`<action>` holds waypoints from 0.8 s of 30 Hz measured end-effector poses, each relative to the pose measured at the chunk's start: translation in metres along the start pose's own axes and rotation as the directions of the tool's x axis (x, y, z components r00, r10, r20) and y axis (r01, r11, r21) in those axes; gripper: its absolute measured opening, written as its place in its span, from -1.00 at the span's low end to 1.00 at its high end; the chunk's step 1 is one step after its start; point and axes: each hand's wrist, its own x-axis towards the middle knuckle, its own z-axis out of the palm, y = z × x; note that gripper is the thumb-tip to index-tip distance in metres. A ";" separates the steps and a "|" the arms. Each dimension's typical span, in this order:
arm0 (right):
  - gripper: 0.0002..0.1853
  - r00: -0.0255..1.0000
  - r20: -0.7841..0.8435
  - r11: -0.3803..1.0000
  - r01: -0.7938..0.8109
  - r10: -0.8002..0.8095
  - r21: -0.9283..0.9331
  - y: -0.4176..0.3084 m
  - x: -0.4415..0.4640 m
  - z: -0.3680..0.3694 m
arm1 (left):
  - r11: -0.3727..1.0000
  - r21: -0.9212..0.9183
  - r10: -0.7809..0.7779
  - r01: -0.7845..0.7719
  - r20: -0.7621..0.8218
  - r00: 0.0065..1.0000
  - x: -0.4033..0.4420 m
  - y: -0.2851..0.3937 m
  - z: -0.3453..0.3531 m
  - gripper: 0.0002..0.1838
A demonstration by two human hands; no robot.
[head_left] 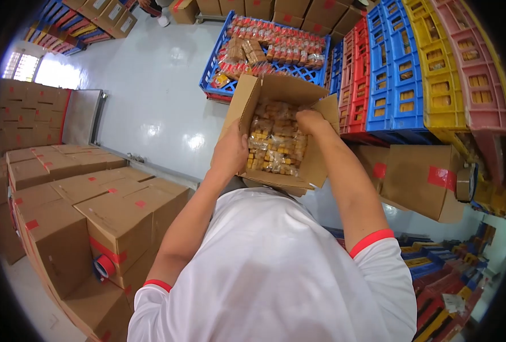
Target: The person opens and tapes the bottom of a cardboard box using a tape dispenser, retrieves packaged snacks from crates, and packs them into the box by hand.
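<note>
An open cardboard box (pixel 242 101) stands in front of my body with its flaps spread. Clear plastic packets (pixel 275 142) of yellow-brown pieces, which look like baked snacks, fill it in rows. My left hand (pixel 230 149) grips the box's left wall, thumb toward the inside. Reaching in over the right side, my right hand (pixel 311 121) is at the packets by the right wall, with its fingers curled. What it holds, if anything, is hidden. Beyond the box sits a blue plastic crate (pixel 208 77) with red-and-clear packets (pixel 287 41) in it.
Stacked crates in red, blue (pixel 395 74), yellow and pink rise on the right. A taped carton (pixel 418 176) lies below them. At left are stacked cartons (pixel 122 205) and a red tape roll (pixel 103 266). Grey floor (pixel 150 74) shows at upper left. A person's foot (pixel 163 21) appears far off.
</note>
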 end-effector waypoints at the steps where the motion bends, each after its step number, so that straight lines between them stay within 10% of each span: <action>1: -0.74 1.000 0.013 1.000 0.008 -0.007 -0.010 0.003 0.003 0.001 | 1.000 0.003 0.021 -0.021 -0.004 1.000 0.000 0.000 -0.002 -0.46; 7: -0.81 0.993 -0.066 0.994 0.093 -0.097 -0.063 -0.006 -0.017 -0.024 | 0.995 -0.056 0.077 -0.079 -0.025 0.997 0.001 -0.005 0.001 -0.43; 11: -0.78 0.877 0.409 0.959 0.284 -0.252 -0.018 -0.060 -0.068 -0.026 | 0.997 -0.054 0.059 -0.056 0.049 0.997 0.004 -0.007 -0.002 -0.42; 16: -0.74 0.844 0.516 0.988 0.155 -0.145 0.024 -0.075 -0.081 0.062 | 0.990 -0.111 0.094 -0.087 0.063 0.994 0.006 -0.011 -0.002 -0.43; 24: -0.73 0.912 0.335 0.908 0.330 -0.236 -0.259 -0.043 -0.081 0.050 | 0.983 -0.151 0.114 -0.103 0.064 0.991 0.008 -0.013 -0.004 -0.48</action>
